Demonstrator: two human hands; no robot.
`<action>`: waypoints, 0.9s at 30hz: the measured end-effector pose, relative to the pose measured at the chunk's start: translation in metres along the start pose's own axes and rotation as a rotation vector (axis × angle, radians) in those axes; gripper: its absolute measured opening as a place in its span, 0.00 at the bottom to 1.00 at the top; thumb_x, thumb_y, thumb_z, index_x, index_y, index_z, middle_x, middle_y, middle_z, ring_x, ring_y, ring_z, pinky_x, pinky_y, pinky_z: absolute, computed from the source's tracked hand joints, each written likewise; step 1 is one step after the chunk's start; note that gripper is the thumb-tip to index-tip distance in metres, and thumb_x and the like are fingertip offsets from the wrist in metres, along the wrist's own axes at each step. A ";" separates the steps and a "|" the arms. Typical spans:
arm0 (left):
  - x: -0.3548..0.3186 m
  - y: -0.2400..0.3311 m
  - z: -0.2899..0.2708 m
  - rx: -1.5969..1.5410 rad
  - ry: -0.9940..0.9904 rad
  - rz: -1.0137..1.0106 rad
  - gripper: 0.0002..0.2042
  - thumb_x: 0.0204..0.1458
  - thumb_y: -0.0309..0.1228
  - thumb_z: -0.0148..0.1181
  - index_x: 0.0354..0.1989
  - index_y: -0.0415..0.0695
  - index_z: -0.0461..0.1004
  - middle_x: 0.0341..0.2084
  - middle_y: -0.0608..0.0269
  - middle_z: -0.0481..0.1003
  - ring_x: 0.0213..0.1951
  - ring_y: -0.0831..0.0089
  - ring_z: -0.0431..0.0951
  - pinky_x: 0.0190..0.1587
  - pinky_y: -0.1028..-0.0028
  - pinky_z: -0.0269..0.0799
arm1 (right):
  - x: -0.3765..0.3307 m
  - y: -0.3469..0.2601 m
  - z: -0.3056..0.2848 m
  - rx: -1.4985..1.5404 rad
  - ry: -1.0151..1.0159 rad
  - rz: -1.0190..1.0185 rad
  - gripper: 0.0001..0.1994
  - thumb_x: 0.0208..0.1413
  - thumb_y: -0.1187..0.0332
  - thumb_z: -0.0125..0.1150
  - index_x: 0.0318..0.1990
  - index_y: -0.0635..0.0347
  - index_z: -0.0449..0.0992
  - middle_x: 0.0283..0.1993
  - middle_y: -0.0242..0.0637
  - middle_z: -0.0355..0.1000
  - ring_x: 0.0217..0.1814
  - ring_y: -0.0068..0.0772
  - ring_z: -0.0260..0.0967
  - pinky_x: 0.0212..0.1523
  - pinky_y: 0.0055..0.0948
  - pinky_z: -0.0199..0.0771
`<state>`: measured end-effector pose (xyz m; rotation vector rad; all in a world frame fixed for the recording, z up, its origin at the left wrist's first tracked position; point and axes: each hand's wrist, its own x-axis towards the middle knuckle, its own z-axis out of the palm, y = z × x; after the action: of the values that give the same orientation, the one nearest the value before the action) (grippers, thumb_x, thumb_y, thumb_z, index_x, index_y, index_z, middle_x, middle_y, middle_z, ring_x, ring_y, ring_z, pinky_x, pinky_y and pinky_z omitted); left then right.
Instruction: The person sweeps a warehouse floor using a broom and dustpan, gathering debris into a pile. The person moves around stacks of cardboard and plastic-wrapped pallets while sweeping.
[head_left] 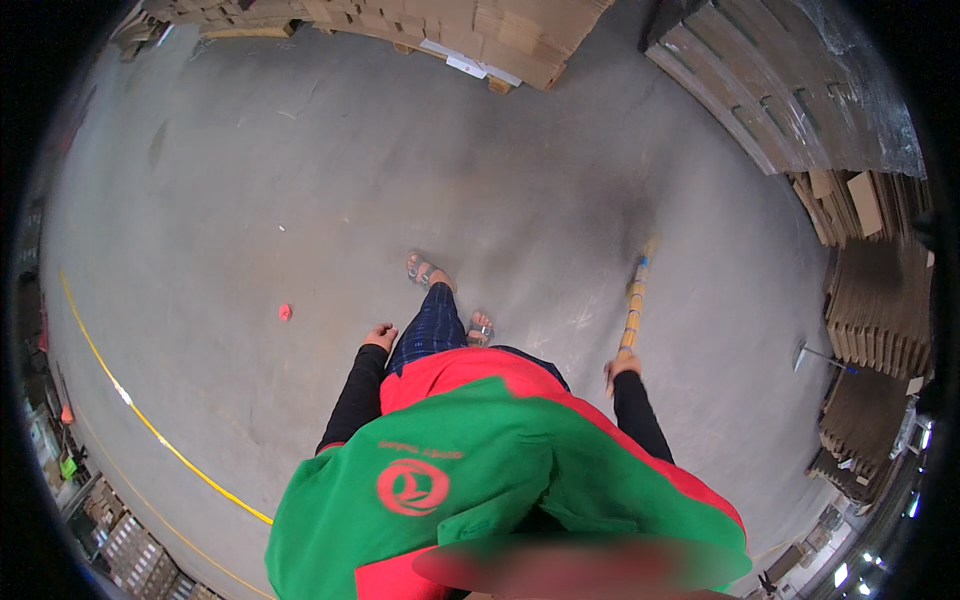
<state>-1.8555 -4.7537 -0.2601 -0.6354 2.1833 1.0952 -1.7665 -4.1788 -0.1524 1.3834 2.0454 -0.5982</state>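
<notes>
Visibly, right hand (622,371) is clamped on a stick (633,312). Left hand (380,337) hangs beside the leg (432,326); grip cannot be determined

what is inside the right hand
A yellow stick with dark bands; it sticks out beyond the right hand, away from the person. The gripped part is covered by the hand, so its near end can't be seen.
</notes>
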 end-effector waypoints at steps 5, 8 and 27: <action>0.018 0.009 -0.044 -0.074 0.022 -0.001 0.18 0.43 0.38 0.54 0.41 0.39 0.69 0.27 0.62 0.73 0.26 0.76 0.70 0.31 0.76 0.67 | 0.107 -0.135 0.015 0.233 -0.657 0.168 0.05 0.34 0.73 0.52 0.14 0.62 0.64 0.11 0.42 0.63 0.10 0.37 0.62 0.09 0.35 0.61; 0.026 0.002 -0.076 -0.141 0.069 -0.141 0.19 0.42 0.38 0.54 0.41 0.38 0.69 0.31 0.55 0.73 0.32 0.69 0.72 0.36 0.73 0.68 | 0.055 -0.242 0.065 -0.552 -0.416 -0.403 0.07 0.31 0.68 0.58 0.14 0.60 0.67 0.14 0.40 0.67 0.13 0.35 0.65 0.14 0.33 0.66; 0.092 0.071 -0.110 -0.507 0.335 -0.279 0.16 0.45 0.36 0.52 0.39 0.37 0.68 0.27 0.63 0.71 0.25 0.76 0.70 0.23 0.76 0.67 | -0.111 -0.537 0.084 -0.588 -0.588 -1.411 0.19 0.35 0.68 0.55 0.41 0.50 0.65 0.29 0.46 0.69 0.31 0.45 0.68 0.30 0.39 0.67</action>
<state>-1.9990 -4.8193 -0.2338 -1.3886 1.9913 1.4794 -2.2176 -4.4994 -0.1162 -0.6708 2.1108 -0.6948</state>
